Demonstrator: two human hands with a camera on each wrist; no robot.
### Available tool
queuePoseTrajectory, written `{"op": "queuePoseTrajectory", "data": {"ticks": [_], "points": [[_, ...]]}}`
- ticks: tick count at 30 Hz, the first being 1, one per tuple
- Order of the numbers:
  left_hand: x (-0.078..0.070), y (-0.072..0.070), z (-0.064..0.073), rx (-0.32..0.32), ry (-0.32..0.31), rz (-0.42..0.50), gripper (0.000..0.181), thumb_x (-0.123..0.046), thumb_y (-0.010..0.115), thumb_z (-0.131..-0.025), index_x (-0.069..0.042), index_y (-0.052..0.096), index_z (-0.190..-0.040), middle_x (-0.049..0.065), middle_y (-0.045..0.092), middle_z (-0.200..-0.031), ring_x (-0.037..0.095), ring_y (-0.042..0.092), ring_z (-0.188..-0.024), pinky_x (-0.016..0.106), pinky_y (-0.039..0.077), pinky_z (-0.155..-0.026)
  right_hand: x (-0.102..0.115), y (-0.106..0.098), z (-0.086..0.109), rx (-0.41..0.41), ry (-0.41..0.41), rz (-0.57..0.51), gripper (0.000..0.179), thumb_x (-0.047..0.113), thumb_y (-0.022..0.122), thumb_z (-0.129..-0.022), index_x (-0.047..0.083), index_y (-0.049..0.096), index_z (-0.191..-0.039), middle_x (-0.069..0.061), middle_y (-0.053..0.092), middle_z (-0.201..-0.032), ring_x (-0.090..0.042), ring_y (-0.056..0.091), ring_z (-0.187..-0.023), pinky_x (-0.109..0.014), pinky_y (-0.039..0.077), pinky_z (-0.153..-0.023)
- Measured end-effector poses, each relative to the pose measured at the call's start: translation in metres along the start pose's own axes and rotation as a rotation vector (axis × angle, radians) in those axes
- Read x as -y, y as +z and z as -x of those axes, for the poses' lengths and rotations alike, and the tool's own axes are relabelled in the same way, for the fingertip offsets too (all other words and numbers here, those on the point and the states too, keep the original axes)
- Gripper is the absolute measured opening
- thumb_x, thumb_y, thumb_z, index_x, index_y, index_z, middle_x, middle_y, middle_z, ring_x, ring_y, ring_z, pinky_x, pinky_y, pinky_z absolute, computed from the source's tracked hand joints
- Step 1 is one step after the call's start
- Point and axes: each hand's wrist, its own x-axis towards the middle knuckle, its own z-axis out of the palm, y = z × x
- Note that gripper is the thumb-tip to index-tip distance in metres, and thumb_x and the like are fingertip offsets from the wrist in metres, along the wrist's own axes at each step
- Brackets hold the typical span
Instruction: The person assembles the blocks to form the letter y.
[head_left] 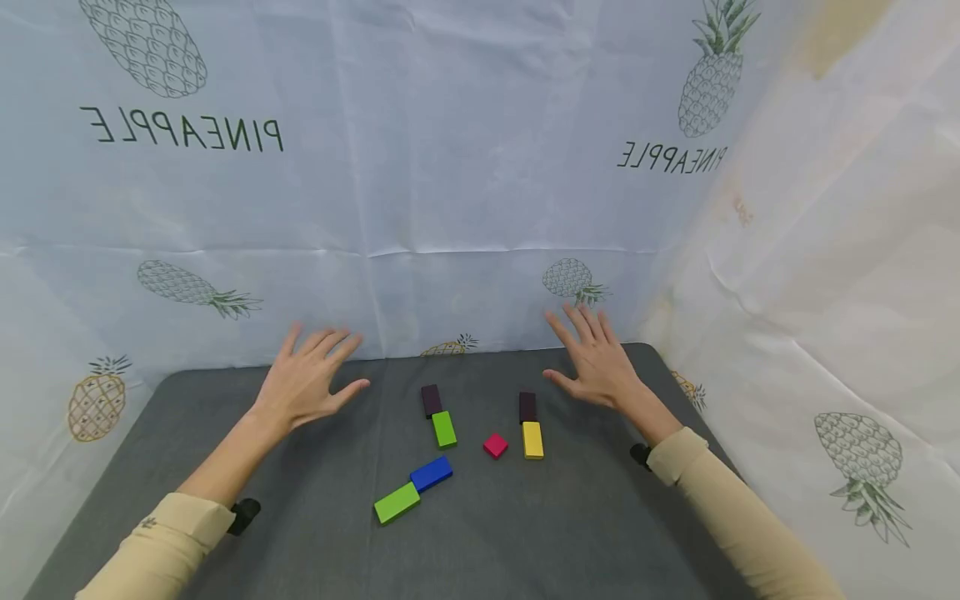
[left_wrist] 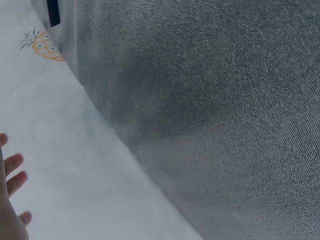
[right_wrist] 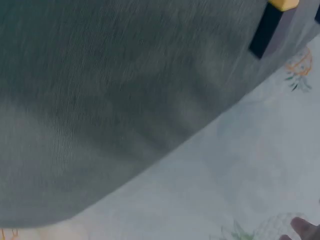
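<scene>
Seven plain, smooth blocks lie in the middle of the tabletop (head_left: 517, 542). The red block (head_left: 496, 446) is the smallest: its top face is nearly square and is set diagonally, with a corner toward the viewer. It touches no other block. The other six are oblong with straight edges and form three pairs, each joined roughly end to end.

Pair 1, right of the red block: the yellow block (head_left: 533, 440) on the near side, the right dark block (head_left: 528, 407) on the far side, nearly in line. Pair 2, left of the red block: the light upper green block (head_left: 444, 429) near, the left dark block (head_left: 431, 401) far, slightly tilted. Pair 3, nearest the viewer: the deep blue block (head_left: 431, 473) and the lower green block (head_left: 397, 503), set slantwise, meeting near their corners.

The left hand (head_left: 307, 383) is spread wide, fingers extended, and holds nothing; it is left of the blocks, near the far edge. The right hand (head_left: 596, 362) is likewise spread and unloaded, right of the right dark block. Both are clear of the blocks.

The tabletop is dark grey. Behind it hangs a white cloth (head_left: 465, 192) printed with pineapples and mirrored lettering.
</scene>
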Motion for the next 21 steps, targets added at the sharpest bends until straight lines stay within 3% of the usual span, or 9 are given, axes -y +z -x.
{"op": "queuePoseTrajectory", "data": {"ticks": [3, 6, 12, 17, 21], "points": [[-0.005, 0.000, 0.000, 0.045, -0.005, 0.027, 0.074, -0.072, 0.055, -0.102, -0.010, 0.070, -0.142, 0.017, 0.073, -0.139, 0.041, 0.068, -0.128, 0.070, 0.044, -0.116, 0.007, 0.002, 0.002, 0.054, 0.020, -0.059, 0.099, 0.058, 0.072, -0.097, 0.014, 0.026, -0.173, -0.025, 0.035, -0.174, -0.049, 0.032, -0.162, -0.071, 0.025, -0.131], [-0.011, -0.001, -0.001, 0.115, -0.030, 0.071, 0.065, -0.054, 0.078, -0.092, -0.009, 0.072, -0.138, 0.016, 0.074, -0.137, 0.040, 0.068, -0.126, 0.067, 0.047, -0.113, 0.013, 0.004, 0.005, 0.083, 0.031, -0.132, 0.093, 0.054, 0.073, -0.099, 0.010, 0.032, -0.170, -0.024, 0.040, -0.171, -0.048, 0.036, -0.160, -0.069, 0.031, -0.128], [-0.026, 0.001, -0.003, 0.237, -0.075, 0.186, 0.059, -0.049, 0.075, -0.099, -0.007, 0.071, -0.140, 0.016, 0.073, -0.136, 0.039, 0.067, -0.127, 0.065, 0.050, -0.109, 0.024, 0.013, 0.010, 0.125, 0.046, -0.312, 0.076, 0.041, 0.080, -0.097, 0.009, 0.052, -0.161, -0.021, 0.048, -0.166, -0.046, 0.044, -0.155, -0.069, 0.045, -0.116], [-0.040, 0.003, -0.005, 0.261, -0.078, 0.290, 0.052, -0.040, 0.076, -0.101, -0.006, 0.071, -0.139, 0.018, 0.074, -0.133, 0.041, 0.070, -0.122, 0.064, 0.055, -0.102, 0.033, 0.018, 0.013, 0.217, 0.099, -0.493, 0.067, 0.033, 0.082, -0.097, 0.008, 0.058, -0.155, -0.021, 0.052, -0.163, -0.048, 0.048, -0.152, -0.072, 0.045, -0.116], [-0.050, 0.004, -0.008, 0.277, -0.091, 0.406, 0.047, -0.035, 0.075, -0.103, -0.004, 0.072, -0.138, 0.018, 0.075, -0.130, 0.039, 0.073, -0.118, 0.061, 0.058, -0.099, 0.038, 0.023, 0.014, 0.241, 0.079, -0.586, 0.060, 0.028, 0.081, -0.098, 0.003, 0.062, -0.150, -0.022, 0.060, -0.155, -0.046, 0.057, -0.144, -0.069, 0.047, -0.115]]}}
